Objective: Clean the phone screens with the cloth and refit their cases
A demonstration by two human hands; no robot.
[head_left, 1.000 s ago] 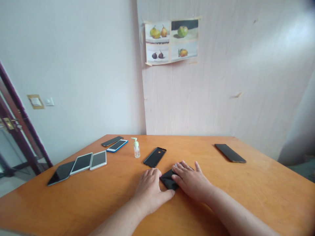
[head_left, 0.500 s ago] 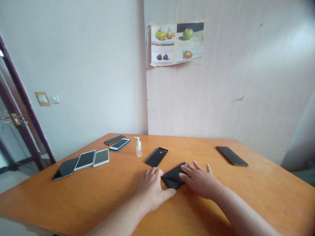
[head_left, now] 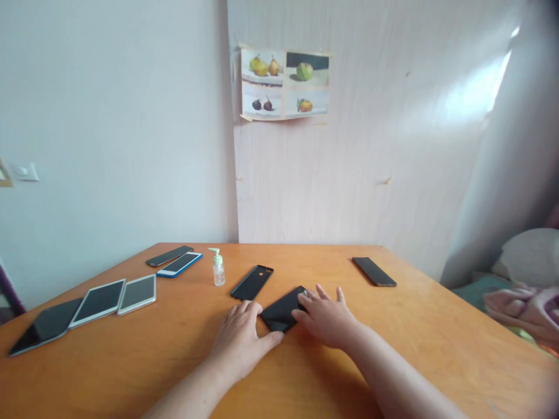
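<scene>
A black phone (head_left: pixel 282 311) lies face up at a slant on the table between my hands. My left hand (head_left: pixel 244 334) holds its left side, with the fingers at the far left edge and the thumb by the near corner. The fingertips of my right hand (head_left: pixel 325 317) press on the phone's right end, over a small pale thing (head_left: pixel 304 294) too hidden to name. The outer fingers of that hand are raised and spread. Just beyond the phone rests a black phone case (head_left: pixel 252 282), its hollow side up, with a camera hole.
On the wooden table (head_left: pixel 174 361) stands a small clear pump bottle (head_left: pixel 219 270). Several phones lie at the left, including a blue-edged one (head_left: pixel 180 265) and a white one (head_left: pixel 98 302). Another dark phone (head_left: pixel 374 272) lies at the right. Folded cloth (head_left: pixel 524 308) is beyond the right edge.
My view has turned to the right, so everything appears further left. Both hands keep nearly the same places on the phone, and the other phones and the bottle have stayed put.
</scene>
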